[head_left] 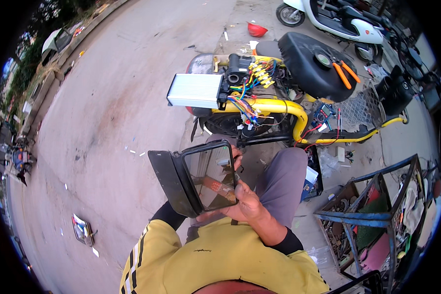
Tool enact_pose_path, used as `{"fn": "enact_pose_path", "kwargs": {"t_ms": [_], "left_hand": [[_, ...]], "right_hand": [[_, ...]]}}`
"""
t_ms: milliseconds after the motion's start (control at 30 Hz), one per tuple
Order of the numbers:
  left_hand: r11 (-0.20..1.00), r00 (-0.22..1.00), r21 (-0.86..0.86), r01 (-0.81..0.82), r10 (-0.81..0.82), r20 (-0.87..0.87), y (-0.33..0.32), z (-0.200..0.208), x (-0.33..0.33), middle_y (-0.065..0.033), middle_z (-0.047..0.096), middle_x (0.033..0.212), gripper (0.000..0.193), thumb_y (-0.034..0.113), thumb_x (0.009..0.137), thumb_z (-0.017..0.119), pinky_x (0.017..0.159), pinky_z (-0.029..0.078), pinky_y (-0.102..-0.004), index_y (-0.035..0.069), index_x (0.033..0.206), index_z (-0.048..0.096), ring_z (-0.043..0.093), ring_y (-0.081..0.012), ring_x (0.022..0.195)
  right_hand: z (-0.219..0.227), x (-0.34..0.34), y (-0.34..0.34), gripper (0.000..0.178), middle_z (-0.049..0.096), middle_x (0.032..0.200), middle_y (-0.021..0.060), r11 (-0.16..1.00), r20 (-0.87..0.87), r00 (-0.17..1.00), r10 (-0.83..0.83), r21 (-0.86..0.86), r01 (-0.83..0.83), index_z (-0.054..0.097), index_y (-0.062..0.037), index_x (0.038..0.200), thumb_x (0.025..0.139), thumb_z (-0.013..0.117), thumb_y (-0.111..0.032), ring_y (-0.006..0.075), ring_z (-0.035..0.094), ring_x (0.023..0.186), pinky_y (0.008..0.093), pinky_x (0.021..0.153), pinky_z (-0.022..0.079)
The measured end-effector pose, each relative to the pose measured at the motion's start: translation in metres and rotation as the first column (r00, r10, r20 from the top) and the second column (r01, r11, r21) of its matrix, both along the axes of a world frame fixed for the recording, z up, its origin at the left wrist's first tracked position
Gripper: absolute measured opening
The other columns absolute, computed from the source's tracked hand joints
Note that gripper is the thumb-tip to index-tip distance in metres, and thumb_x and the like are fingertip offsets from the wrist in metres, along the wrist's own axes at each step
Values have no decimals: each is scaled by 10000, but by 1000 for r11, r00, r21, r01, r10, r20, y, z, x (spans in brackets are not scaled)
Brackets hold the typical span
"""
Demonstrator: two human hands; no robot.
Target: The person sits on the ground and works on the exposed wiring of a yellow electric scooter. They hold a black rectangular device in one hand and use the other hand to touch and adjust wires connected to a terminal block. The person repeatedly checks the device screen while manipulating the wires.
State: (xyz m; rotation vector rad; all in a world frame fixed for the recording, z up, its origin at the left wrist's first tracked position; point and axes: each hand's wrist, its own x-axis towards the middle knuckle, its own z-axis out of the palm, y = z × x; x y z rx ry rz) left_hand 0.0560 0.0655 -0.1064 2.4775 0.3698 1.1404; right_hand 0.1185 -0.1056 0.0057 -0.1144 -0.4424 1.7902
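I hold a phone [206,171] with a dark, reflective screen in a black flip case, its cover [170,181] folded out to the left. My right hand [250,200] grips the lower right edge, thumb against the rim. Most of my left hand [237,158] is hidden behind the phone; fingers show past the upper right edge, apparently wrapped around from below. Just beyond lies a yellow-framed scooter [296,117] with its wiring exposed. A finned silver controller box [196,89] rests at its rear, beside coloured wires [247,104] and yellow connectors [262,74].
Orange-handled pliers [345,73] and a tape roll [322,60] lie on the black seat [304,63]. A blue metal rack [362,216] of parts stands at right. Red leads [323,140] trail near my knee. A white scooter [335,22] and red bowl-shaped object [257,30] are farther off.
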Motion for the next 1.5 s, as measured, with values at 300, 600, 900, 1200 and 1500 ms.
{"fn": "enact_pose_path", "kwargs": {"t_ms": [300, 600, 900, 1200, 1500], "left_hand": [[825, 972, -552, 123, -212, -99, -16, 11, -57, -103, 693, 1096, 261, 135, 937, 734, 830, 570, -375, 67, 1185, 685, 706, -289, 992], [607, 960, -760, 233, -270, 79, -12, 22, -47, -108, 658, 1160, 307, 143, 954, 719, 885, 541, -381, 67, 1240, 639, 670, -286, 1056], [473, 942, -829, 299, -287, 176, -9, 26, -32, -113, 624, 1225, 355, 152, 970, 704, 940, 513, -388, 66, 1296, 593, 634, -283, 1120], [400, 936, -862, 313, -285, 208, -12, 30, -37, -117, 589, 1289, 403, 161, 987, 689, 995, 484, -395, 65, 1352, 547, 598, -279, 1184], [327, 935, -888, 324, -255, 247, -16, 37, -44, -122, 554, 1354, 452, 170, 1004, 674, 1050, 456, -402, 64, 1408, 501, 563, -276, 1248]], "right_hand": [[7, 18, -7, 756, 336, 1716, 161, 976, -4, 985, -170, 137, 169, 205, -182, 1699, 1102, 512, -530, 524, 480, 1454, 831, 1022, 465], [-3, 28, -26, 873, 348, 1720, 153, 958, -79, 962, -261, 103, 269, 103, -108, 1729, 1098, 493, -568, 465, 495, 1468, 812, 1042, 466], [1, 51, -16, 909, 512, 1602, 162, 922, -29, 930, -365, 128, 366, 105, -68, 1725, 1090, 490, -593, 401, 569, 1415, 754, 1074, 488], [-9, 51, -10, 900, 482, 1628, 165, 934, -35, 941, -337, 116, 339, 110, -51, 1720, 1098, 460, -599, 416, 582, 1400, 742, 1084, 486], [-9, 48, 3, 787, 209, 1789, 112, 941, -48, 970, -237, 236, 241, 146, -178, 1728, 1110, 460, -550, 464, 445, 1511, 797, 1069, 468]]}}
